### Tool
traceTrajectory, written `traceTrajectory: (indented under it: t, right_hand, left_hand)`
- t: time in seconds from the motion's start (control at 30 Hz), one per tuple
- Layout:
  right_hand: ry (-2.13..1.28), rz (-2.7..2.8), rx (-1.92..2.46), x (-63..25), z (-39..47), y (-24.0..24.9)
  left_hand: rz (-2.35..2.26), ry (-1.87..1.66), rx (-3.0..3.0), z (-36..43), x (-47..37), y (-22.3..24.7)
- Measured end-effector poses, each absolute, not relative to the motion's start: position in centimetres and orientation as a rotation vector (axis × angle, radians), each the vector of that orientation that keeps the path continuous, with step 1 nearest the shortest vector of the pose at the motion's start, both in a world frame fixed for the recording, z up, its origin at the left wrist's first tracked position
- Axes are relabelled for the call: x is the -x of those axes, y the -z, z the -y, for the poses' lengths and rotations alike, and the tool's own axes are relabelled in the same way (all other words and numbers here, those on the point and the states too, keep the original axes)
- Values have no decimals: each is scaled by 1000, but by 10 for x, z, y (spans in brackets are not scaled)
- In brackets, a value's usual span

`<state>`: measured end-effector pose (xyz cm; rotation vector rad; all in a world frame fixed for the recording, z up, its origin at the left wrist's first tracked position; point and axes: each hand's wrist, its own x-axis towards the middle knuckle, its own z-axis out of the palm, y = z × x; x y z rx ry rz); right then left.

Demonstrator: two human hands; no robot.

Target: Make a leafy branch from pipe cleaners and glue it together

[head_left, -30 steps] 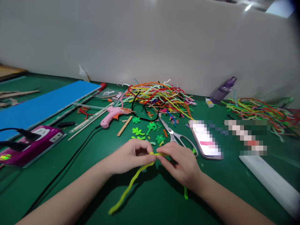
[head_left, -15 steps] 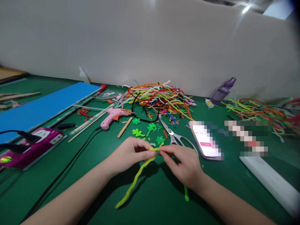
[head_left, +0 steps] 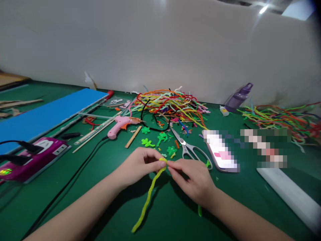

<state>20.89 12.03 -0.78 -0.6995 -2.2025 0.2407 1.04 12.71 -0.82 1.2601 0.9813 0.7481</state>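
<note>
A yellow pipe cleaner (head_left: 147,200) is pinched between thumb and forefinger of my left hand (head_left: 141,166). Its upper end is bent into a small loop at the fingertips, while the long tail hangs down toward the table's front. My right hand (head_left: 194,179) is closed in a pinch at the right side of that loop, gripping the same pipe cleaner. Beyond the fingers lie green pipe-cleaner flowers (head_left: 147,143). Scissors (head_left: 188,146) rest just past my right hand, blades partly apart. A short green piece (head_left: 200,210) shows from under my right hand.
A pink glue gun (head_left: 120,125) lies at the left, its cord running forward. Behind are a heap of coloured pipe cleaners (head_left: 165,102) and a blue board (head_left: 57,107). A magenta power strip (head_left: 42,155), phone (head_left: 220,152), purple bottle (head_left: 237,98) and white bar (head_left: 288,197) stand around.
The bent end of the yellow pipe cleaner has been folded closer around into a loop. Its tail has swung right and toward me. My right hand moved slightly left.
</note>
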Motion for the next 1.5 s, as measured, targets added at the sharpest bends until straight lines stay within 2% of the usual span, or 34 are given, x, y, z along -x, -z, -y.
traceTrajectory:
  t: [0.47, 1.2, 1.5]
  right_hand:
    - [-118, 2180, 686, -210, -118, 7]
    - [-177, 2247, 639, -209, -114, 8]
    - [-49, 2213, 740, -213, -117, 7]
  left_hand:
    - [-933, -877, -1235, -124, -10, 7]
    - [-990, -870, -1148, -126, -12, 9]
    - [-1023, -813, -1245, -127, -10, 7]
